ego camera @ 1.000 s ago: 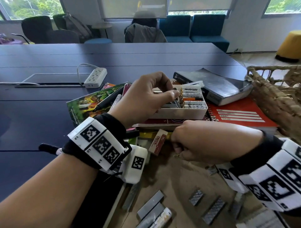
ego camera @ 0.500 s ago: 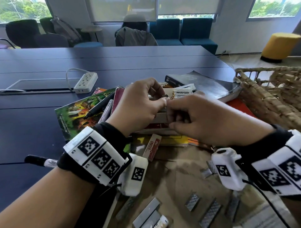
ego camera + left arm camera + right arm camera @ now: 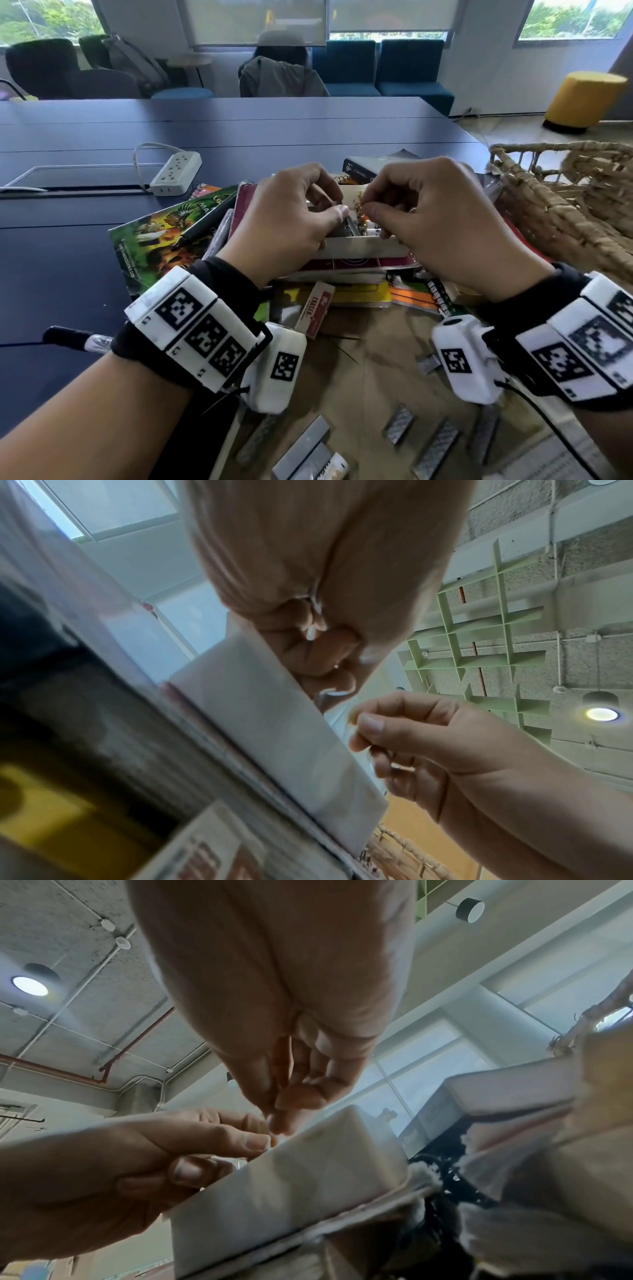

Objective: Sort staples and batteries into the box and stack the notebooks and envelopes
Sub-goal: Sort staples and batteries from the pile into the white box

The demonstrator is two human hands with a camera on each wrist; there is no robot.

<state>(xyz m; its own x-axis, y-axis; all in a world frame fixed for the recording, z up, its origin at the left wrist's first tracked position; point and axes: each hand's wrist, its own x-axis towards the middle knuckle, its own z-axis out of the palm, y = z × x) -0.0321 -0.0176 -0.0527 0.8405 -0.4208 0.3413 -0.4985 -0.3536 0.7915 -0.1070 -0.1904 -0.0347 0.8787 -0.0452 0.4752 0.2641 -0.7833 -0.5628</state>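
Note:
A white box (image 3: 359, 247) sits on a pile of notebooks (image 3: 342, 265), with batteries (image 3: 371, 226) in its right half. My left hand (image 3: 337, 212) curls over its left half, where thumb and forefinger pinch a grey staple strip (image 3: 347, 228). My right hand (image 3: 368, 205) hovers over the box's middle and pinches a tiny piece, seemingly a bit of staples. The left wrist view shows that pinch (image 3: 356, 723) beside the box wall (image 3: 274, 723). Loose staple strips (image 3: 399, 425) and a battery (image 3: 334, 469) lie on a brown envelope (image 3: 359, 377) near me.
A green-covered notebook (image 3: 161, 233) with pens (image 3: 202, 228) lies to the left, an eraser (image 3: 315, 310) in front of the pile, a dark book (image 3: 363, 169) behind the box. A wicker basket (image 3: 565, 212) stands right. A power strip (image 3: 176, 173) and a marker (image 3: 75, 339) are on the dark table.
My right hand has come up from the brown envelope to the box with a small piece pinched. My left hand has stayed at the box's left half.

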